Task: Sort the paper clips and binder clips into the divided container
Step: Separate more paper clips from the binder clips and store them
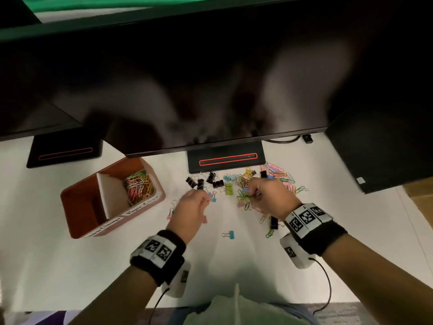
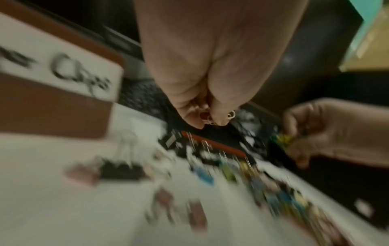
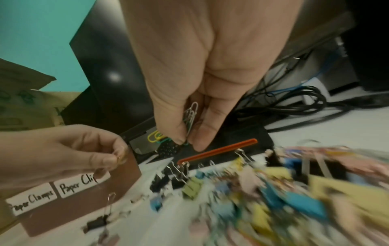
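A brown divided container [image 1: 75, 202] stands at the left of the white desk; its right compartment holds coloured paper clips [image 1: 138, 186], its left one looks bare. A mixed pile of paper clips and binder clips [image 1: 243, 181] lies under the monitor. My right hand [image 1: 254, 194] hovers over the pile and pinches a small bunch of paper clips [image 3: 190, 121], green and yellow ones sticking out. My left hand [image 1: 206, 200] is raised between pile and container, fingers curled, pinching a small pale clip [image 2: 229, 115].
A black monitor [image 1: 210, 90] overhangs the desk's back; its stand [image 1: 225, 160] sits behind the pile. Stray binder clips lie near my hands, a blue one [image 1: 229, 234] in front. A black box [image 1: 386, 148] stands at right, cables [image 3: 294, 103] behind.
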{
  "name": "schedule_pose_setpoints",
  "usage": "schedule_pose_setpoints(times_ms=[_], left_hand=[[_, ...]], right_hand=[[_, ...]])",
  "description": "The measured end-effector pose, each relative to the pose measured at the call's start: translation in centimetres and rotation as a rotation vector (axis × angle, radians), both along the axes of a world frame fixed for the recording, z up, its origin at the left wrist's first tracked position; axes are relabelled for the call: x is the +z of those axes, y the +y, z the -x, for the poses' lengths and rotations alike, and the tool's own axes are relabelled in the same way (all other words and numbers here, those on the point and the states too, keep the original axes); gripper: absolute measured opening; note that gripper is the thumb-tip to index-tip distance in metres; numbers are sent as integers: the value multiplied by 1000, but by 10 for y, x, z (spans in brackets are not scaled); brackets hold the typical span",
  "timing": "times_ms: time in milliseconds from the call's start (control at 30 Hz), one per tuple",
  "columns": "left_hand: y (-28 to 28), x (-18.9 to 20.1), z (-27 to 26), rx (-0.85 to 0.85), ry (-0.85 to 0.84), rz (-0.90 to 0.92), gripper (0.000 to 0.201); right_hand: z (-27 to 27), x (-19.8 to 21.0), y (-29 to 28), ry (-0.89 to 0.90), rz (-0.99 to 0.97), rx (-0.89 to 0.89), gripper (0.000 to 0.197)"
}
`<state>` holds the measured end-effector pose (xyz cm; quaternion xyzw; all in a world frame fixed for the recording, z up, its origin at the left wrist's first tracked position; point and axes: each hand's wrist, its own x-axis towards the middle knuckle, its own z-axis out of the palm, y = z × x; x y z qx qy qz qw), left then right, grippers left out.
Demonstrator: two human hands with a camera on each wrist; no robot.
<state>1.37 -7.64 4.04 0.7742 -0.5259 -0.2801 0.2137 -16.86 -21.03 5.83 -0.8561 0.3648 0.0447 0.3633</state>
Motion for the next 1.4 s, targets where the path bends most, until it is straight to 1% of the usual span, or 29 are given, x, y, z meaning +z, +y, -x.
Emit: schedule_pose_setpoints(times_ms=[33, 100, 167, 267, 300, 367, 433, 500, 567, 633, 667, 733, 800, 833, 900, 967, 1000, 1100, 1167, 1233, 1400], left_hand=[[7, 13, -18, 80, -3, 53, 9], [20, 33, -57, 195, -65, 143, 6], [33, 46, -97, 319, -94, 151, 3], [49, 60, -138, 459, -162, 107, 5], [52, 60, -148, 481, -153, 90, 3], [55, 55, -161, 485, -104, 12, 6], [57, 48, -168, 481, -37, -95, 5], [59, 46, -172, 471, 32, -133, 7], [60, 52, -172, 392, -29, -172, 18], [60, 59, -170, 339, -41, -195, 29], [59, 63, -168, 317, -26, -202, 32], [55, 66, -162, 269, -8, -171, 37], [47, 65, -152, 208, -15, -71, 38], [39, 63, -142, 169, -22, -13, 36], [21, 60, -113, 96, -7, 78, 30], [1, 54, -79, 4, 23, 137, 27], [-9, 48, -63, -43, 43, 139, 27], [-39, 26, -18, -178, 78, 77, 35], [-57, 11, 8, -248, 67, 10, 41], [-73, -3, 27, -303, 54, -46, 45], [-104, -30, 49, -393, -30, -177, 46]], right_hand=[[-11, 5, -1, -11, 0, 3, 8], [-39, 15, 1, -44, 2, 21, 16], [-76, 26, 7, -104, 37, 52, 16], [-141, 46, 26, -223, 29, 87, 7], [-163, 50, 34, -251, 23, 95, 7], [-209, 48, 50, -248, 5, 121, 8], [-247, 39, 67, -164, 2, 154, 9], [-270, 28, 81, -66, 16, 186, 11], [-277, 21, 91, 8, 14, 219, 18], [-272, 15, 94, 26, 1, 246, 28], [-265, 13, 94, 2, -9, 249, 33], [-245, 14, 90, -119, -47, 243, 37], [-217, 16, 82, -287, -73, 222, 32], [-196, 16, 74, -349, -45, 196, 27], [-149, 11, 53, -389, 58, 112, 20], [-99, -1, 28, -334, 149, -29, 20], [-74, -8, 16, -290, 191, -101, 22], [-9, -24, -17, -118, 268, -276, 27], [22, -30, -35, -32, 272, -342, 29], [40, -37, -49, 19, 235, -332, 29], [48, -54, -70, 80, 131, -145, 33]])
